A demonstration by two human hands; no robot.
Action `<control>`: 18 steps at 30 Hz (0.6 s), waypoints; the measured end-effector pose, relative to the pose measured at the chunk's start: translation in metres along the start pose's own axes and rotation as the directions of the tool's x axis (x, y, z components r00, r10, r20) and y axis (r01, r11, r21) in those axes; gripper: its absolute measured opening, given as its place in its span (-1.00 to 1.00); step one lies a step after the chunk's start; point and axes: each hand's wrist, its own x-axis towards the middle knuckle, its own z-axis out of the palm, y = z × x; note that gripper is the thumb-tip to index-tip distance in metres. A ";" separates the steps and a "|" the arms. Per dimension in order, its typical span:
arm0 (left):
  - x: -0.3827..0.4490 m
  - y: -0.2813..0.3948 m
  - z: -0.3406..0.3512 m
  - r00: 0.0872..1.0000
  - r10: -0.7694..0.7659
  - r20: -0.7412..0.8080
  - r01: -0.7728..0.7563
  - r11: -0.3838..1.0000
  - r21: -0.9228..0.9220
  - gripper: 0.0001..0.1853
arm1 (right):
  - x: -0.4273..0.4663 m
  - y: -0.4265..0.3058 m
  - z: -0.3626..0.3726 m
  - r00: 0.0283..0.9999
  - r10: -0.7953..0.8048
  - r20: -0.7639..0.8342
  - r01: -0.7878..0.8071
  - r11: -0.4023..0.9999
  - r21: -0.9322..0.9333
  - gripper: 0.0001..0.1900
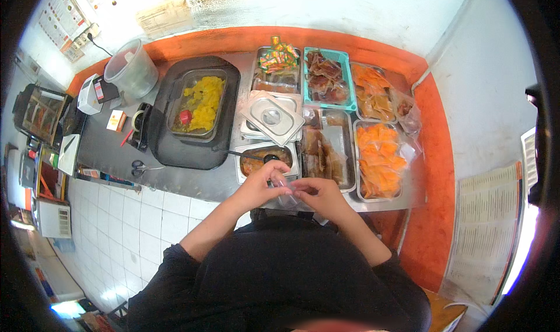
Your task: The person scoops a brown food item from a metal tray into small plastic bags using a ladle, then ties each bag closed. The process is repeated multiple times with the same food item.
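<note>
Both my hands meet at the front edge of the steel counter. My left hand (267,184) and my right hand (317,192) pinch a small clear plastic bag (284,199) between them. Just beyond my left hand, a steel pan (239,177) holds a brown sauce, with a black-handled ladle (245,154) lying in it. To the right of that pan is a steel tray (351,174) of bags with brown contents. Farther right, another tray (359,187) is heaped with bags of orange sauce (380,157).
Steel lids (271,116) are stacked behind the sauce pan. A turquoise basket (351,87) of dark filled bags and a tray of green-orange packets (280,56) stand at the back. Leftward are a container of yellow food (203,104), scissors (139,169), a tape dispenser (141,128) and a clear bucket (131,69).
</note>
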 end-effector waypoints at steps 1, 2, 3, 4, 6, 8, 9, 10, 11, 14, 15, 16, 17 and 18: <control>-0.002 -0.001 -0.002 0.998 0.051 -0.024 -0.051 0.999 0.009 -0.50 | 0.001 0.000 0.004 1.000 -0.016 -0.027 0.017 0.999 0.050 -0.69; -0.005 -0.002 0.003 0.962 0.172 -0.212 -0.143 0.979 0.145 -0.62 | 0.001 0.001 0.007 0.999 0.000 -0.050 0.005 0.994 0.113 -0.69; -0.011 -0.003 0.000 0.937 0.142 -0.320 -0.089 0.980 0.176 -0.67 | 0.002 0.002 0.011 0.997 0.025 -0.067 -0.012 0.981 0.191 -0.69; -0.020 -0.003 -0.002 0.897 0.114 -0.427 -0.034 0.981 0.190 -0.72 | 0.003 0.002 0.015 0.995 0.013 -0.102 0.007 0.982 0.191 -0.71; -0.037 -0.002 -0.008 0.886 -0.069 -0.459 0.141 0.982 0.125 -0.82 | 0.005 0.003 0.027 0.987 0.034 -0.159 0.003 0.974 0.225 -0.75; -0.046 -0.003 -0.009 0.938 -0.311 -0.156 0.319 0.948 0.027 -0.78 | 0.007 0.003 0.041 0.989 -0.037 -0.143 0.056 0.990 0.132 -0.80; -0.050 -0.003 -0.009 0.906 -0.424 0.015 0.424 0.906 -0.013 -0.75 | 0.009 0.002 0.048 0.992 -0.015 -0.122 0.027 0.995 0.097 -0.81; -0.054 -0.003 -0.006 0.918 -0.384 0.100 0.396 0.901 -0.175 -0.75 | 0.008 0.002 0.054 0.994 -0.032 -0.102 0.041 0.996 0.081 -0.81; -0.058 -0.004 -0.007 0.914 -0.395 0.095 0.406 0.894 -0.191 -0.74 | 0.007 0.002 0.060 0.997 -0.006 -0.073 0.011 0.997 0.076 -0.79; -0.072 -0.005 -0.011 0.900 -0.419 0.120 0.436 0.863 -0.254 -0.73 | 0.007 0.004 0.074 1.000 -0.010 -0.013 0.011 0.999 0.052 -0.76; -0.076 -0.006 -0.012 0.901 -0.415 0.126 0.434 0.865 -0.251 -0.72 | 0.006 0.006 0.079 1.000 -0.016 0.008 0.015 0.998 0.062 -0.76; -0.081 -0.007 -0.013 0.896 -0.422 0.136 0.443 0.863 -0.244 -0.71 | 0.005 0.007 0.083 1.000 -0.015 0.024 0.013 0.999 0.051 -0.76; -0.086 -0.008 -0.014 0.898 -0.418 0.136 0.439 0.864 -0.245 -0.71 | 0.004 0.009 0.087 0.999 -0.007 0.042 0.004 0.998 0.057 -0.76; -0.090 -0.009 -0.016 0.895 -0.424 0.139 0.446 0.862 -0.240 -0.70 | 0.004 0.010 0.091 0.998 0.022 0.066 -0.027 0.997 0.078 -0.77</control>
